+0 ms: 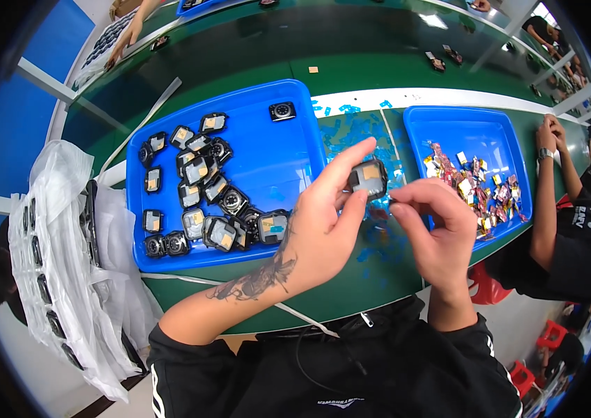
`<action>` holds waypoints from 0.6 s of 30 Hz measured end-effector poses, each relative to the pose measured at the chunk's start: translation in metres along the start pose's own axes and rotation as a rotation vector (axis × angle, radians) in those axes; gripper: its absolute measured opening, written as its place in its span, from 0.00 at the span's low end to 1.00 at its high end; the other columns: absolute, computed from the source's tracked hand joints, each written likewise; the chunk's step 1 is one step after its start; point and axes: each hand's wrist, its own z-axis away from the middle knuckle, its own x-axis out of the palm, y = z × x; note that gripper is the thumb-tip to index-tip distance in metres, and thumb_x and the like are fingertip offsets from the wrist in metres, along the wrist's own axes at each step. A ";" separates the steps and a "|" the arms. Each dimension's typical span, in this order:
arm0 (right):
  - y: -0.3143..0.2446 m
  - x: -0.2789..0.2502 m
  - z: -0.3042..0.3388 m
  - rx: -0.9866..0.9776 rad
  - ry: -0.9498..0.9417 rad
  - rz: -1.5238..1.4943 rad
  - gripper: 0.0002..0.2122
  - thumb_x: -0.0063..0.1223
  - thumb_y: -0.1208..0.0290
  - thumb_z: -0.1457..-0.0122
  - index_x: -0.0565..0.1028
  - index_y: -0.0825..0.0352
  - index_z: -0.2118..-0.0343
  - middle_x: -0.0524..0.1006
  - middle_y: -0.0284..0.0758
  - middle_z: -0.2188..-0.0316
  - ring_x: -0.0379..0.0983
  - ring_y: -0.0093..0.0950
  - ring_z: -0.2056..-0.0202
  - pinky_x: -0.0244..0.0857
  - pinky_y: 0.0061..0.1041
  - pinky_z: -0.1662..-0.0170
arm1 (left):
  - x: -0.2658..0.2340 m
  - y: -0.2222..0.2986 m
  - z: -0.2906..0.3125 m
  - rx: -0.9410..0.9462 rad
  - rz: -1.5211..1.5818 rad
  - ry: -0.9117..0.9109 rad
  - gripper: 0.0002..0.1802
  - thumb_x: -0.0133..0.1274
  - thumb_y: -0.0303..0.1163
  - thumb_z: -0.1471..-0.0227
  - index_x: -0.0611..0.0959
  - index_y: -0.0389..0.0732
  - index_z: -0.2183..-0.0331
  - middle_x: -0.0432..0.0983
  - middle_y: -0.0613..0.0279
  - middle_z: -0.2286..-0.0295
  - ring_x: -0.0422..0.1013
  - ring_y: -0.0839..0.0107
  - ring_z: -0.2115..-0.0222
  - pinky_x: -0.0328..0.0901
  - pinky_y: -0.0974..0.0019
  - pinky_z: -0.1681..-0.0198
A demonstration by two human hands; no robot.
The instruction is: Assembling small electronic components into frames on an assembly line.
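Clearly, in the head view, the left hand [323,230] pinches a watch case [368,180] above the green table [330,296]. Just beside it, the right hand [448,226] has thumb and forefinger drawn together; I cannot tell whether they grip anything. Blue scraps [355,132] litter the space between the left tray [268,164], holding more cases [195,171], and the right tray [473,132] of small parts [478,188].

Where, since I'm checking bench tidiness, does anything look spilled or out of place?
Small blue film-like scraps lie strewn across the green tabletop between the larger blue plastic tray and the smaller blue plastic tray; they look spilled, being loose rather than contained.
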 end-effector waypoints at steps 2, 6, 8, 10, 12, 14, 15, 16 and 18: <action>-0.004 0.008 -0.007 -0.078 0.005 0.094 0.08 0.60 0.85 0.51 0.79 0.69 0.67 0.76 0.33 0.74 0.69 0.19 0.78 0.62 0.17 0.74 | 0.004 0.003 0.004 -0.020 -0.008 -0.039 0.29 0.39 0.15 0.42 0.60 0.33 0.39 0.70 0.51 0.50 0.65 0.70 0.46 0.59 0.68 0.42; -0.008 0.014 -0.011 -0.074 0.063 0.127 0.08 0.61 0.84 0.51 0.80 0.67 0.67 0.77 0.31 0.75 0.63 0.17 0.82 0.55 0.17 0.80 | 0.005 -0.003 0.004 0.081 -0.071 -0.038 0.30 0.39 0.16 0.41 0.59 0.38 0.38 0.71 0.51 0.51 0.71 0.68 0.50 0.65 0.68 0.49; -0.014 0.014 -0.011 -0.025 0.066 0.107 0.07 0.60 0.85 0.51 0.79 0.69 0.69 0.77 0.29 0.75 0.61 0.14 0.81 0.54 0.15 0.78 | 0.003 -0.005 0.003 0.095 -0.071 -0.053 0.30 0.39 0.16 0.41 0.59 0.38 0.38 0.71 0.51 0.51 0.71 0.68 0.50 0.65 0.68 0.49; -0.012 0.016 -0.011 0.024 0.062 0.078 0.06 0.60 0.86 0.52 0.78 0.71 0.70 0.76 0.28 0.74 0.59 0.11 0.80 0.52 0.13 0.77 | 0.002 -0.005 0.005 0.106 -0.078 -0.060 0.30 0.39 0.16 0.41 0.58 0.38 0.38 0.72 0.50 0.51 0.71 0.67 0.51 0.66 0.68 0.50; -0.009 0.015 -0.011 -0.018 0.080 0.133 0.07 0.62 0.84 0.53 0.79 0.67 0.71 0.78 0.30 0.77 0.61 0.17 0.84 0.55 0.18 0.81 | 0.004 0.000 0.007 0.051 -0.098 -0.076 0.30 0.40 0.16 0.41 0.59 0.37 0.38 0.72 0.50 0.51 0.72 0.66 0.51 0.66 0.67 0.50; -0.011 0.013 -0.011 -0.026 0.075 0.148 0.06 0.62 0.83 0.53 0.79 0.67 0.71 0.78 0.31 0.76 0.62 0.17 0.84 0.55 0.19 0.81 | 0.005 -0.001 0.007 0.075 -0.093 -0.080 0.30 0.40 0.16 0.41 0.59 0.38 0.38 0.72 0.51 0.52 0.72 0.66 0.51 0.66 0.67 0.50; -0.011 0.012 -0.011 -0.036 0.066 0.154 0.06 0.62 0.83 0.53 0.79 0.67 0.72 0.78 0.31 0.76 0.63 0.18 0.84 0.55 0.19 0.81 | 0.005 -0.003 0.007 0.097 -0.095 -0.077 0.30 0.41 0.16 0.42 0.60 0.38 0.38 0.72 0.51 0.52 0.72 0.66 0.51 0.66 0.67 0.50; -0.011 0.011 -0.012 -0.035 0.068 0.154 0.06 0.62 0.83 0.53 0.79 0.67 0.72 0.78 0.31 0.76 0.63 0.18 0.84 0.55 0.19 0.81 | 0.005 -0.001 0.007 0.096 -0.095 -0.079 0.30 0.41 0.16 0.42 0.60 0.38 0.38 0.72 0.51 0.52 0.72 0.66 0.51 0.66 0.67 0.50; -0.011 0.012 -0.014 -0.091 0.049 0.150 0.06 0.62 0.84 0.53 0.79 0.67 0.72 0.78 0.33 0.76 0.65 0.21 0.83 0.56 0.20 0.80 | 0.004 0.004 0.007 0.017 -0.075 -0.121 0.30 0.37 0.13 0.41 0.56 0.33 0.38 0.66 0.48 0.46 0.63 0.67 0.44 0.58 0.67 0.42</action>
